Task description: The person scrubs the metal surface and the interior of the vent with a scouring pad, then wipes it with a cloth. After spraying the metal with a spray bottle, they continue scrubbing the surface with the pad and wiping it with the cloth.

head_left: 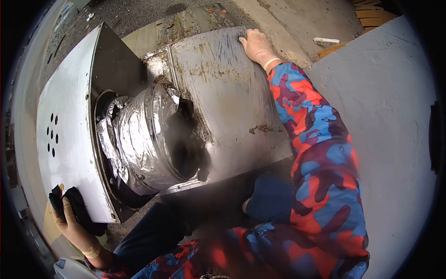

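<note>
My left hand (74,230), in a thin pale glove, grips a black cloth (79,207) at the lower corner of a white sheet-metal box (65,107) with a cluster of small holes. From the box's open side a crumpled silver foil duct (139,135) bulges out, its torn dark mouth facing right. Beyond it lies a grey metal panel (223,93), greasy and streaked, joined to the box assembly. My right hand (258,46), also gloved, is closed at the panel's far right corner. A small dark bit shows by its thumb; what the fingers hold is hidden.
A grey painted surface (381,116) rises on the right. Behind the panel are a dirty board (186,23) and a concrete ledge (278,28). A white slotted object (326,41) lies near wooden slats (376,14). My knees are below the panel.
</note>
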